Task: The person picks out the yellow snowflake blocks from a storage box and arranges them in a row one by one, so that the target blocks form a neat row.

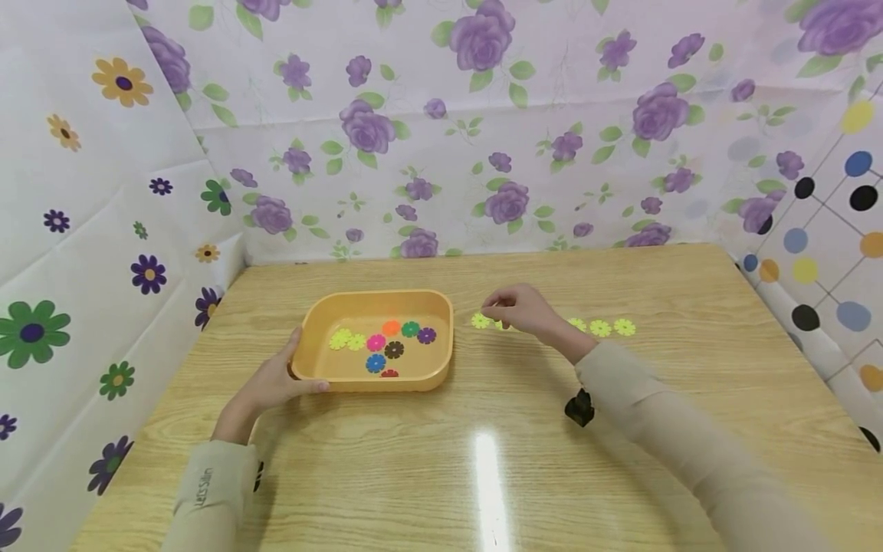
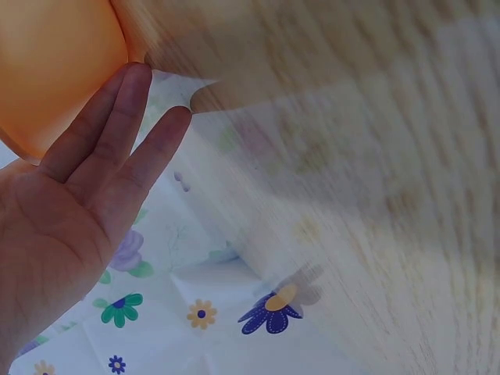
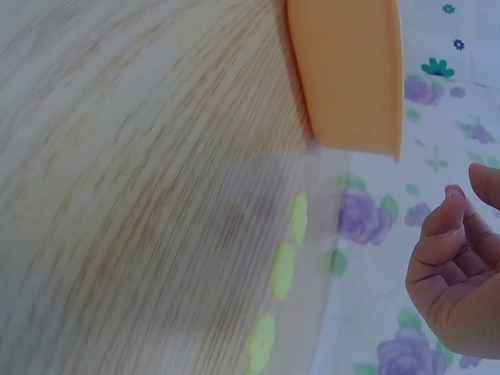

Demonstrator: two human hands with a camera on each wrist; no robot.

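Note:
My left hand (image 1: pixel 276 381) holds the left end of an orange plastic tray (image 1: pixel 441 376), its thumb along the front rim. In the left wrist view, several fingers (image 2: pixel 117 141) reach along the tray's outer wall. Inside lie flower-shaped plastic discs: yellow (image 1: pixel 340 339), pink (image 1: pixel 375 343), orange (image 1: pixel 391 328), green (image 1: pixel 410 329), purple (image 1: pixel 426 336), black (image 1: pixel 394 349), blue (image 1: pixel 375 363) and red (image 1: pixel 389 374). My right hand (image 1: pixel 527 310) hovers over a row of yellow discs (image 1: pixel 600 328) and hides part of it. The right wrist view shows bent fingers, a gap before the thumb and nothing between.
The wooden table (image 1: pixel 386 460) carries the tray and the disc row to its right. A black object (image 1: pixel 579 408) shows beside the right sleeve. Floral sheets (image 1: pixel 414 153) stand behind and left of the table, with a dotted sheet (image 1: pixel 828 253) on the right.

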